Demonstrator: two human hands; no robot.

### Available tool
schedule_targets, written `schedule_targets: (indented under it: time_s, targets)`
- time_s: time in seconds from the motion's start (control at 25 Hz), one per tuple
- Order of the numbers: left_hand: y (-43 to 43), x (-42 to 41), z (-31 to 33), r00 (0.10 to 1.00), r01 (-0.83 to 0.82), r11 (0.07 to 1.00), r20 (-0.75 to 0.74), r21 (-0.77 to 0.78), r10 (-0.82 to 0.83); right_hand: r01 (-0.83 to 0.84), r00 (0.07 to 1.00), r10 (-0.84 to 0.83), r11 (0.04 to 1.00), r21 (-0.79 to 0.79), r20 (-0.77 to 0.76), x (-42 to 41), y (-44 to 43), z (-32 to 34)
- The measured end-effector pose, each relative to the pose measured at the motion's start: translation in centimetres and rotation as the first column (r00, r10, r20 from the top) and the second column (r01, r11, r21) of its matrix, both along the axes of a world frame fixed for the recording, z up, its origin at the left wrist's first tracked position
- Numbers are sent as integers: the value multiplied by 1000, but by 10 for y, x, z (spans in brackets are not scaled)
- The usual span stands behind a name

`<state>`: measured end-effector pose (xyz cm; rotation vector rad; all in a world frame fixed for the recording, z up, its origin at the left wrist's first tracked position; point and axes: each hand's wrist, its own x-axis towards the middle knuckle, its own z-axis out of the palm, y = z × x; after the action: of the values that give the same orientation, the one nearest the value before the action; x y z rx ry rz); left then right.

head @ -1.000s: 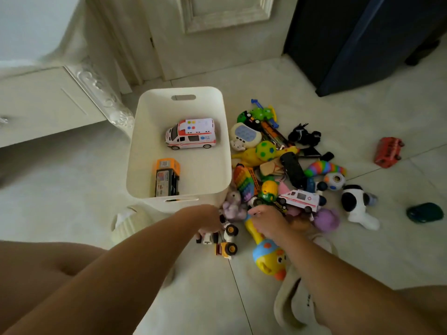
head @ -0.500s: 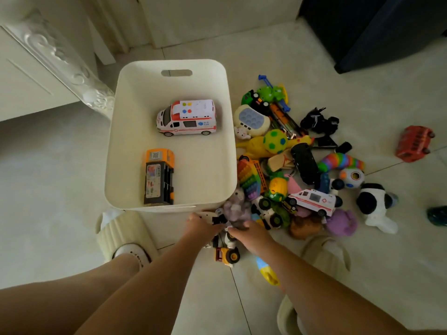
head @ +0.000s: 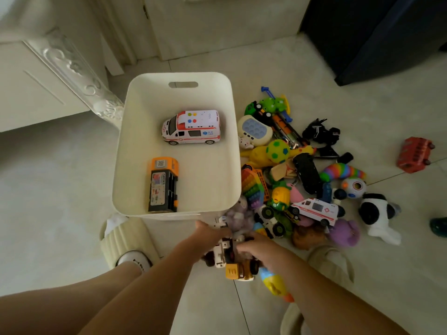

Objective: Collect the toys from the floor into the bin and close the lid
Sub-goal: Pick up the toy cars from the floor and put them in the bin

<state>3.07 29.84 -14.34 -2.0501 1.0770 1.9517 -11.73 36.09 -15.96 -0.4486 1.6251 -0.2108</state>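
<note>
The white bin [head: 135, 131] stands open on the floor with a white ambulance [head: 191, 127] and an orange-and-black truck [head: 163, 184] inside. Right of it lies a pile of toys, among them a small ambulance [head: 314, 210], a rainbow pop toy [head: 252, 187] and a purple plush [head: 239, 217]. Just in front of the bin's near right corner, my left hand [head: 208, 234] and my right hand [head: 258, 250] close together around a cluster of small white and yellow toy vehicles [head: 226, 256]. No lid is in view.
A red bus [head: 414, 154], a black-and-white plush dog [head: 378, 215] and a dark green toy [head: 439, 227] lie apart at the right. A carved white cabinet [head: 48, 76] stands at the left, dark furniture [head: 377, 35] at the back right. My slippered feet [head: 125, 243] flank the hands.
Both hands have come together on the small vehicles by the bin's corner. The camera has tilted and drawn closer over the bin.
</note>
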Motion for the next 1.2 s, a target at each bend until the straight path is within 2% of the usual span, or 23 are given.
schedule_targets:
  time_s: [0.12, 0.28, 0.52, 0.6, 0.68, 0.8, 1.0, 1.08, 1.2]
  targets:
    - [-3, 4, 32, 978, -20, 994, -205, 111, 43, 174, 966, -184, 982, 71, 182, -18, 5, 29]
    - [4, 9, 69, 903, -116, 973, -386, 200, 187, 239, 922, -241, 970, 44, 304, -31, 13, 80]
    - [7, 3, 110, 766, 67, 960, -630, 272, 124, 326, 856, -252, 941, -91, 452, -29, 5, 151]
    - [2, 3, 128, 758, 103, 973, -649, 207, 58, 334, 880, -249, 930, -154, 404, -30, -3, 170]
    - [-11, 3, 151, 794, 106, 989, -608, 107, -20, 302, 916, -219, 928, -218, 335, -26, -14, 184]
    - [-49, 13, 187, 844, 109, 993, -523, -51, -119, 283, 928, -166, 898, -338, 334, -11, -45, 199]
    - [-113, 45, 233, 885, 94, 976, -433, -195, -172, 230, 966, -125, 810, -539, 225, 28, -116, 227]
    - [-140, 60, 239, 936, 101, 945, -293, -310, -196, 275, 960, -195, 801, -531, 202, 43, -149, 219]
    - [-183, 81, 228, 970, 157, 885, -101, -439, -222, 404, 914, -371, 805, -434, 163, 64, -195, 171]
